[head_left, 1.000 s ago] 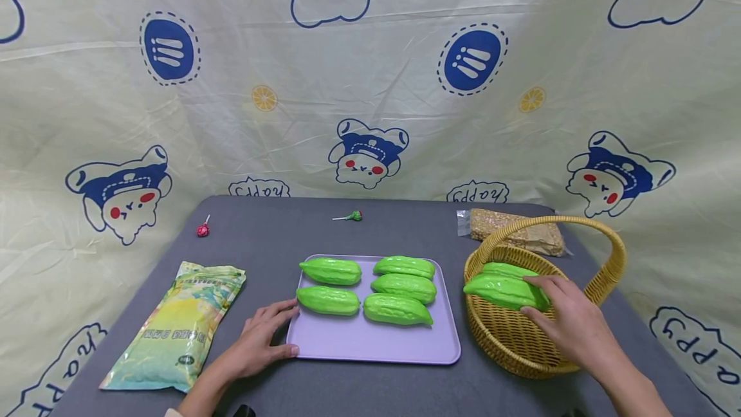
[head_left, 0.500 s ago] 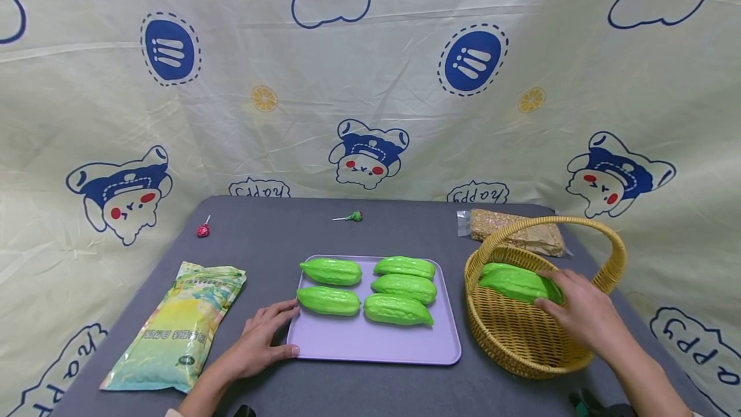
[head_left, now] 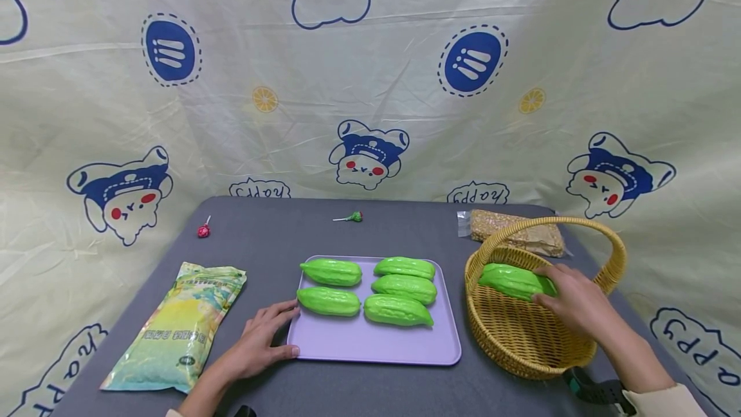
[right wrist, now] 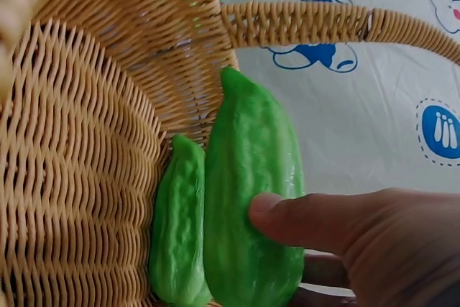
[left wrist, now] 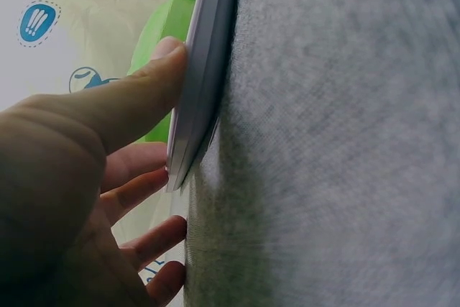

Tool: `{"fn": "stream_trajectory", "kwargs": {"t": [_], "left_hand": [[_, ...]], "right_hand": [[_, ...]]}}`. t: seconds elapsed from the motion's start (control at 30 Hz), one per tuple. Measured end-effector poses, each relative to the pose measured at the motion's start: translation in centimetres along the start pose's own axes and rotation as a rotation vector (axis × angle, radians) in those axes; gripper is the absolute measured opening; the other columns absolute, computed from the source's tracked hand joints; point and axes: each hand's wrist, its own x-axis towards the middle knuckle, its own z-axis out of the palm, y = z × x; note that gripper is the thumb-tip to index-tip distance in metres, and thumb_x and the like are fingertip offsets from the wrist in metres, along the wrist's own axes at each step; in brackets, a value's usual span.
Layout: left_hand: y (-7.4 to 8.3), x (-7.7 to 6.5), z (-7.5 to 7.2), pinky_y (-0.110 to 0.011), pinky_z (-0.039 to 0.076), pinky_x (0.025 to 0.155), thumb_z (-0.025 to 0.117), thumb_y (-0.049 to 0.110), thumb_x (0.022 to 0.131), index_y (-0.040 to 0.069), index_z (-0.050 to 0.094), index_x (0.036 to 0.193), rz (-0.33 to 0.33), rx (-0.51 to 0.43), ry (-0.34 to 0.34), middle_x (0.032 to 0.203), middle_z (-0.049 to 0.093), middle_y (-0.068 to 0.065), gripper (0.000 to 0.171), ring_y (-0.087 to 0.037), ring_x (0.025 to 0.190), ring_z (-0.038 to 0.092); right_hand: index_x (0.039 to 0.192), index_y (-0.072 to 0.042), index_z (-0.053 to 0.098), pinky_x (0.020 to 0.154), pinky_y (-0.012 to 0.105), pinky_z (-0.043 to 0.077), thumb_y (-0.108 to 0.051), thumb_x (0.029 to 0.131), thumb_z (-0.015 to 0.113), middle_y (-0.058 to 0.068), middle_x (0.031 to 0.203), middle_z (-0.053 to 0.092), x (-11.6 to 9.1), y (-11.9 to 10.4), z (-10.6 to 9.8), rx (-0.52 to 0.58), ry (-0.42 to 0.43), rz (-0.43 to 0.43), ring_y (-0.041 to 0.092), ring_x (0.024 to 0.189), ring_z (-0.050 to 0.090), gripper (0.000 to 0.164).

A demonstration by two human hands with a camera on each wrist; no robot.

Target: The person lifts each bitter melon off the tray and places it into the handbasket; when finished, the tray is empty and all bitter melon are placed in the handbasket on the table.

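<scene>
My right hand (head_left: 579,301) reaches into the wicker basket (head_left: 521,359) and grips a green bitter melon (head_left: 512,280) by its right end. In the right wrist view the thumb presses the melon's side, and a second bitter melon (right wrist: 180,228) lies right beside it against the wicker. My left hand (head_left: 260,340) rests at the left edge of a lilac tray (head_left: 370,347), thumb on the rim and fingertips touching the side. Several more bitter melons lie on that tray, among them a front-right one (head_left: 398,310) and a back-left one (head_left: 331,272).
The basket's tall arched handle (head_left: 615,256) rises beside my right hand. Behind it lies a clear bag of grain (head_left: 515,230). A yellow-green packet (head_left: 176,333) lies at left. Two lollipops, red (head_left: 203,230) and green (head_left: 356,216), lie toward the back of the grey table.
My right hand has lowered the held bitter melon from the basket's upper left deeper in, moving it right. Over the last half second it shifted slightly. My left hand and the tray stayed put.
</scene>
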Motion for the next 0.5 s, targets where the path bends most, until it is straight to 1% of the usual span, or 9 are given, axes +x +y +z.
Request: {"fn": "stream_trajectory", "kwargs": {"t": [0.17, 0.3, 0.5], "left_hand": [[0.0, 0.0, -0.1, -0.052, 0.029, 0.091, 0.070, 0.044, 0.079, 0.010, 0.050, 0.136, 0.008, 0.006, 0.001, 0.145, 0.042, -0.009, 0.069, -0.033, 0.126, 0.039], [0.1, 0.0, 0.0, -0.052, 0.029, 0.092, 0.071, 0.042, 0.079, 0.010, 0.050, 0.136, -0.005, -0.003, -0.006, 0.146, 0.042, -0.008, 0.069, -0.032, 0.126, 0.039], [0.1, 0.0, 0.0, -0.055, 0.028, 0.093, 0.072, 0.041, 0.079, 0.009, 0.050, 0.136, -0.008, -0.006, -0.007, 0.146, 0.042, -0.008, 0.068, -0.033, 0.127, 0.038]], "right_hand": [[0.114, 0.003, 0.060, 0.072, 0.053, 0.043, -0.023, 0.077, 0.074, 0.026, 0.109, 0.060, 0.5, 0.6, 0.4, -0.001, -0.048, -0.020, 0.044, 0.096, 0.057, 0.047], [0.114, 0.002, 0.060, 0.074, 0.057, 0.043, -0.022, 0.078, 0.074, 0.027, 0.113, 0.060, 0.7, 1.1, 0.7, 0.002, -0.104, -0.023, 0.047, 0.099, 0.056, 0.045], [0.112, 0.001, 0.061, 0.076, 0.058, 0.042, -0.022, 0.079, 0.073, 0.025, 0.112, 0.061, 0.9, 1.4, 1.0, 0.003, -0.141, -0.025, 0.047, 0.100, 0.055, 0.042]]}}
